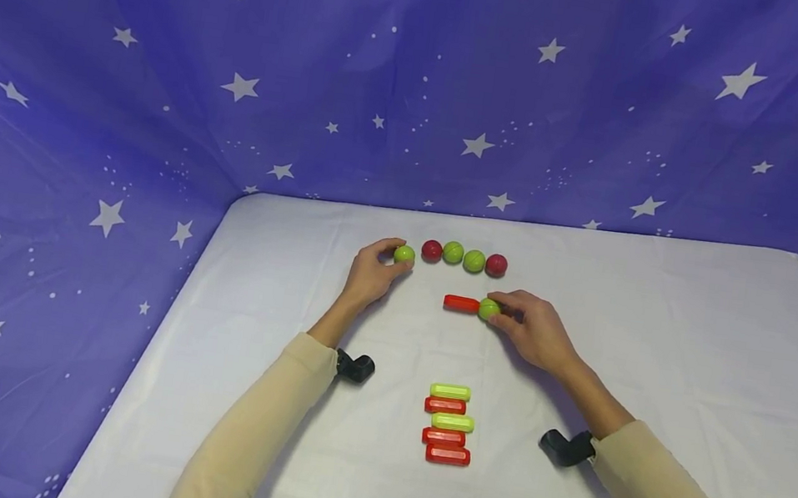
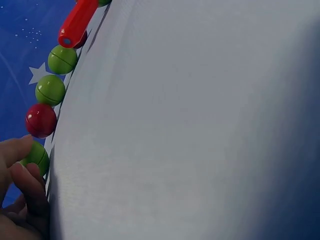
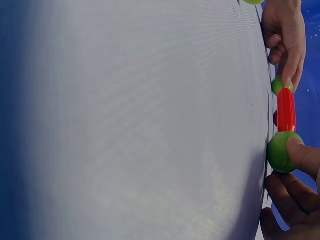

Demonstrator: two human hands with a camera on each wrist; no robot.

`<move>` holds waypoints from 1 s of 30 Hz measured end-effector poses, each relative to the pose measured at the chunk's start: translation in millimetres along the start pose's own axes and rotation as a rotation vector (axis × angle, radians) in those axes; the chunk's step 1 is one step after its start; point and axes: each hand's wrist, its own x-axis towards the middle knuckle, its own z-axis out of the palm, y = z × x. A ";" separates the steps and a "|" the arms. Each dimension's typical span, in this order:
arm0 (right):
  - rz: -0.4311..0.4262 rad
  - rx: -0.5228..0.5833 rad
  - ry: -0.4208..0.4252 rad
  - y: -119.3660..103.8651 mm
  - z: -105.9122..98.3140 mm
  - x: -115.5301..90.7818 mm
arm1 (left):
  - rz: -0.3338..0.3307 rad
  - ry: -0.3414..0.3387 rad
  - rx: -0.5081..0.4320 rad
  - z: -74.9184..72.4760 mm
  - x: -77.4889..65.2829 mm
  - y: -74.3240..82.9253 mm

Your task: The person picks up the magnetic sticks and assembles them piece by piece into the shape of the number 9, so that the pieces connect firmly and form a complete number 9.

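Observation:
My left hand (image 1: 370,272) pinches a green ball (image 1: 405,255) between thumb and fingers, at the left end of a row of balls. To its right lie a red ball (image 1: 432,251), two green balls (image 1: 453,252) and another red ball (image 1: 496,265). Closer to me, my right hand (image 1: 535,329) pinches a green ball (image 3: 283,152) by its sides. A short red rod (image 1: 461,303) meets that ball end to end and points left. In the left wrist view the left fingers partly cover their ball.
Nearer to me several short rods lie stacked one below another, among them a yellow-green rod (image 1: 451,391) and a red rod (image 1: 447,455). A white cloth (image 1: 275,266) covers the table. Behind it hangs a blue starry curtain (image 1: 418,100).

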 end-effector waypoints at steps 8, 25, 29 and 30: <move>0.004 -0.002 -0.001 -0.1 -0.3 -0.5 | -0.030 0.008 0.013 1.2 0.6 -1.4; 0.003 0.001 -0.006 -0.9 -0.6 0.9 | -0.085 -0.042 -0.063 -0.6 -1.1 2.0; -0.013 -0.007 -0.011 -2.0 -1.4 1.2 | -0.112 -0.054 -0.099 -1.2 -3.4 4.2; -0.017 -0.008 -0.011 -2.0 -1.6 1.3 | -0.121 -0.054 -0.117 -1.5 -4.2 4.7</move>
